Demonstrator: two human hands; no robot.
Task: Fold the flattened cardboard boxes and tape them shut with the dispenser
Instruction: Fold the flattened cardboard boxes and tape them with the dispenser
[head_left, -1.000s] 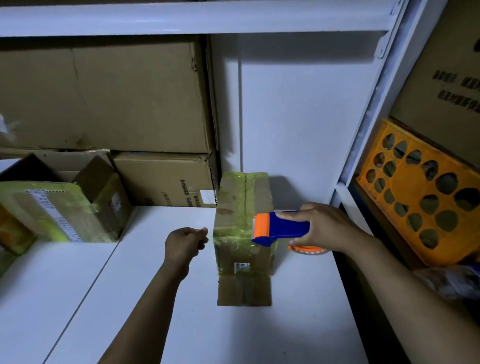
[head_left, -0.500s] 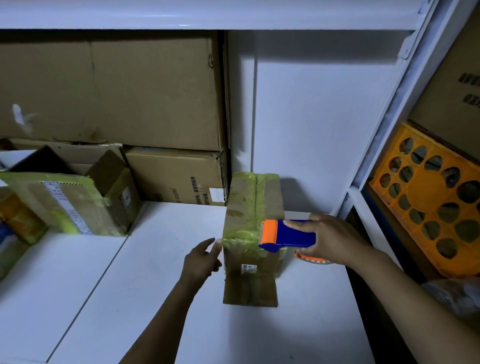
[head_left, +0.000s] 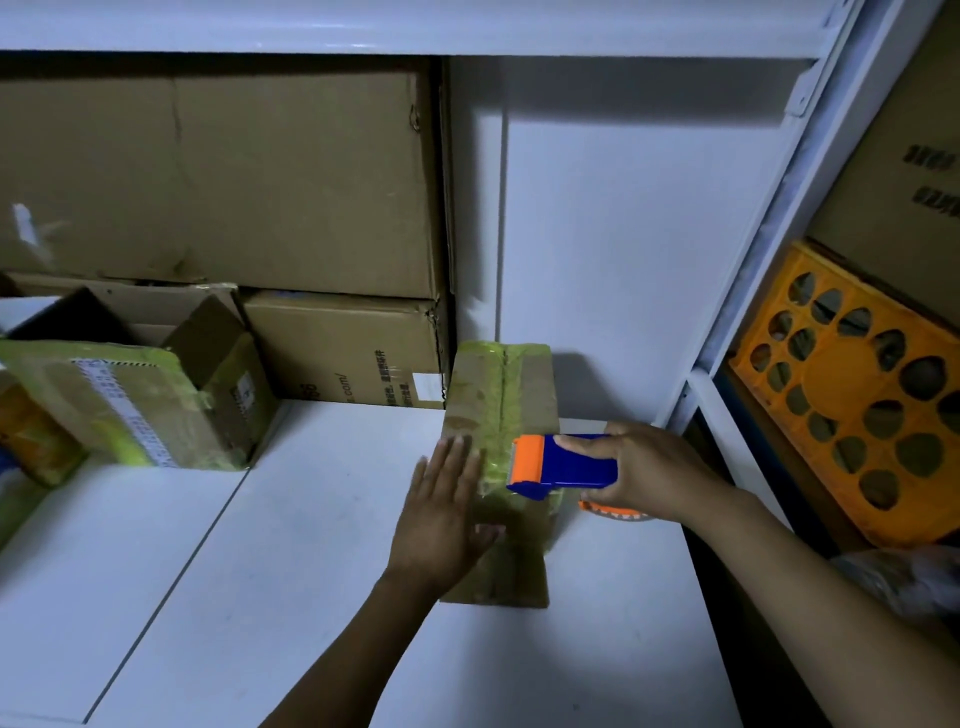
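Observation:
A small cardboard box (head_left: 501, 395) wrapped in yellowish tape stands on the white shelf (head_left: 291, 561), near its back right. My left hand (head_left: 444, 512) lies flat with straight fingers against the box's left front side. My right hand (head_left: 647, 475) grips the blue and orange tape dispenser (head_left: 558, 462), whose orange head touches the box's top near its front edge. An orange tape roll edge (head_left: 615, 512) shows under my right hand.
Large cardboard boxes (head_left: 223, 182) are stacked at the back left, with a smaller one (head_left: 343, 353) below. An open taped box (head_left: 140, 400) sits at the left. A white upright post (head_left: 753, 234) and an orange perforated crate (head_left: 862, 405) stand at the right.
My left hand opened from a loose fist and moved right until it came flat against the box. The dispenser has stayed at the box's top.

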